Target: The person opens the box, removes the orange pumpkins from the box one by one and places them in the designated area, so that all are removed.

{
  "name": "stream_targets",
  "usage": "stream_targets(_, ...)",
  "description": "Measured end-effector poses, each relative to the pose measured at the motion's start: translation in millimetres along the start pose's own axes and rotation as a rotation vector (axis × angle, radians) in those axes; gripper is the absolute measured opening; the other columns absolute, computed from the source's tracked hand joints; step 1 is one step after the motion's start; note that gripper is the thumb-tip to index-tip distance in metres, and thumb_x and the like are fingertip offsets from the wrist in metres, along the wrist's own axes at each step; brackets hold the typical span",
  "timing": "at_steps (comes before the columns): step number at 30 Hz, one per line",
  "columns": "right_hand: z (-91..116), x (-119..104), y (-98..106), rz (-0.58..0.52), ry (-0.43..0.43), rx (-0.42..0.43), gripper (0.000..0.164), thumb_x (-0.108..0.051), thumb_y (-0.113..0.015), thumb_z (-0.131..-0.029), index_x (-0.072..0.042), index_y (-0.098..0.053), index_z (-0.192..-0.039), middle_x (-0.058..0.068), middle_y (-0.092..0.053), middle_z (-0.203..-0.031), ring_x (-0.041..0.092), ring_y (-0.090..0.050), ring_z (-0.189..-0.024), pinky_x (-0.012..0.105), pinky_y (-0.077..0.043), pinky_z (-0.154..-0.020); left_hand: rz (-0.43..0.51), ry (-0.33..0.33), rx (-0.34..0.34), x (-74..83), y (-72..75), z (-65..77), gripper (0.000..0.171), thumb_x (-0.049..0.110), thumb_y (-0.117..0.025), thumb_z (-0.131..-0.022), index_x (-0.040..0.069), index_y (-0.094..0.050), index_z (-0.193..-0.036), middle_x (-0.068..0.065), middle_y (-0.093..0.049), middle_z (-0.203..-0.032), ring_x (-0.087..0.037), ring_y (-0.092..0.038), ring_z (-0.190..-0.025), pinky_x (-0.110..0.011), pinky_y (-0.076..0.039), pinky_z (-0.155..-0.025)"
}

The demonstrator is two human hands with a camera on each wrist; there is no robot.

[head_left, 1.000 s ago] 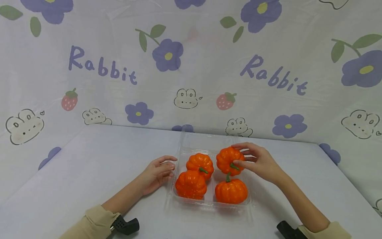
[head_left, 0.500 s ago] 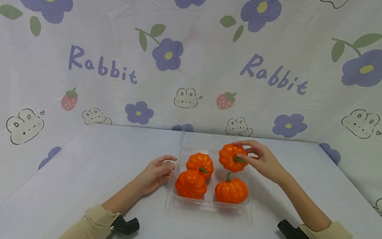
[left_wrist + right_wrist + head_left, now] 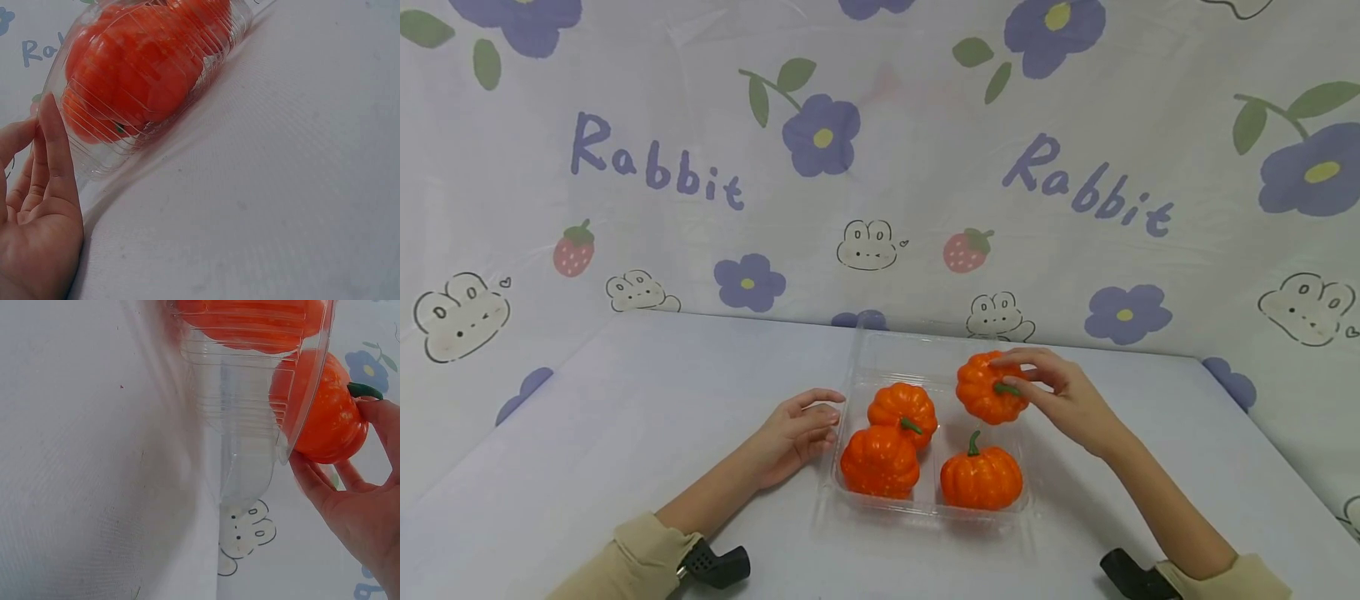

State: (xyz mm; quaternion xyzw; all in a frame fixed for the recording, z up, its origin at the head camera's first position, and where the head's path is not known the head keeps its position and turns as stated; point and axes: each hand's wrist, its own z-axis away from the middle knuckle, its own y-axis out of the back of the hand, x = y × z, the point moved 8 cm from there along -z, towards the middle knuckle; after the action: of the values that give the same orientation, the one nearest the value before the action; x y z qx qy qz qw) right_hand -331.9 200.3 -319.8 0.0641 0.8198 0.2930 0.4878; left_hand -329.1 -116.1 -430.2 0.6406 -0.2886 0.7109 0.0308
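My right hand (image 3: 1063,396) grips an orange toy pumpkin (image 3: 988,390) by its side, the thumb close to its green stem. In the right wrist view that pumpkin (image 3: 331,419) is raised at the rim of a clear plastic clamshell box (image 3: 250,425). My left hand (image 3: 797,437) lies against the left wall of the box (image 3: 928,508), its fingers relaxed and touching it. Inside, two pumpkins (image 3: 880,463) lean together on the left half, and another pumpkin (image 3: 981,479) sits at the front right, stem up. In the left wrist view, pumpkins (image 3: 131,69) show through the ribbed wall.
The box stands on a white table (image 3: 625,400), its clear lid (image 3: 917,354) folded back behind it. A curtain (image 3: 880,167) printed with rabbits, flowers and strawberries hangs behind the table. Black devices (image 3: 718,567) are strapped at both wrists.
My right hand has lifted the back-right pumpkin upward and slightly to the right, away from the front-right pumpkin's stem. The left hand and the box have stayed put.
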Motion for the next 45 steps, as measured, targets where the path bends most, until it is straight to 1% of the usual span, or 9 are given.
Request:
stream_targets(4,0.2,1.1,2.1,0.007,-0.007,0.013,0.028,-0.002,-0.06,-0.105,0.002,-0.064,-0.133,0.026,-0.062,-0.14,0.049,-0.064,-0.118,0.021,-0.059,-0.088,0.001,0.0,0.003,0.8,-0.3,0.7,0.021,0.004,-0.048,-0.109,0.014,-0.058,-0.125,0.004,-0.068,-0.094,-0.009,-0.063,-0.077,-0.017,-0.059,-0.08)
stream_targets(11,1.6,5.4,5.5,0.023,-0.061,0.026,0.033,-0.004,-0.059,-0.106,0.002,-0.061,-0.138,0.026,-0.06,-0.142,0.042,-0.066,-0.116,0.019,-0.058,-0.088,-0.003,0.0,0.003,1.4,-0.8,0.5,0.021,0.003,-0.047,-0.109,0.013,-0.057,-0.126,0.004,-0.067,-0.094,-0.009,-0.063,-0.077,-0.016,-0.059,-0.08)
stream_targets(21,3.3,9.9,9.1,0.0,-0.096,0.03,0.041,-0.005,-0.058,-0.106,0.001,-0.055,-0.146,0.026,-0.055,-0.15,0.049,-0.062,-0.124,0.017,-0.056,-0.09,-0.011,-0.001,0.0,1.4,-0.6,0.8,0.022,0.003,-0.047,-0.109,0.014,-0.057,-0.126,0.004,-0.065,-0.094,-0.008,-0.064,-0.077,-0.017,-0.06,-0.08)
stream_targets(28,3.1,13.9,9.2,0.015,-0.135,0.03,0.049,-0.011,-0.066,-0.103,-0.002,-0.052,-0.15,0.024,-0.051,-0.153,0.045,-0.062,-0.123,0.019,-0.058,-0.087,-0.01,-0.003,-0.002,1.0,-0.6,0.7,0.023,0.002,-0.047,-0.109,0.014,-0.057,-0.125,0.004,-0.066,-0.094,-0.008,-0.064,-0.077,-0.017,-0.06,-0.08)
stream_targets(33,2.6,14.9,9.7,0.035,-0.143,0.042,0.055,-0.009,-0.072,-0.099,-0.002,-0.051,-0.15,0.024,-0.05,-0.152,0.042,-0.06,-0.122,0.017,-0.057,-0.086,-0.011,-0.004,-0.001,0.3,0.7,0.0,0.023,0.003,-0.047,-0.109,0.014,-0.057,-0.126,0.004,-0.066,-0.094,-0.008,-0.064,-0.077,-0.017,-0.06,-0.08)
stream_targets(41,1.7,19.8,7.6,0.036,-0.174,0.04,0.066,-0.01,-0.076,-0.097,-0.005,-0.045,-0.155,0.023,-0.047,-0.153,0.034,-0.064,-0.109,0.016,-0.056,-0.087,-0.004,-0.008,-0.001,0.5,-0.2,0.6,0.023,0.002,-0.046,-0.109,0.014,-0.058,-0.125,0.004,-0.066,-0.094,-0.009,-0.065,-0.077,-0.017,-0.06,-0.08)
stream_targets(45,1.7,22.7,7.9,0.039,-0.189,0.045,0.067,-0.011,-0.076,-0.097,-0.007,-0.044,-0.155,0.024,-0.046,-0.153,0.033,-0.065,-0.107,0.016,-0.057,-0.085,-0.003,-0.005,0.003,-0.2,0.2,0.0,0.023,0.002,-0.047,-0.109,0.014,-0.057,-0.125,0.004,-0.066,-0.094,-0.009,-0.064,-0.077,-0.017,-0.06,-0.08)
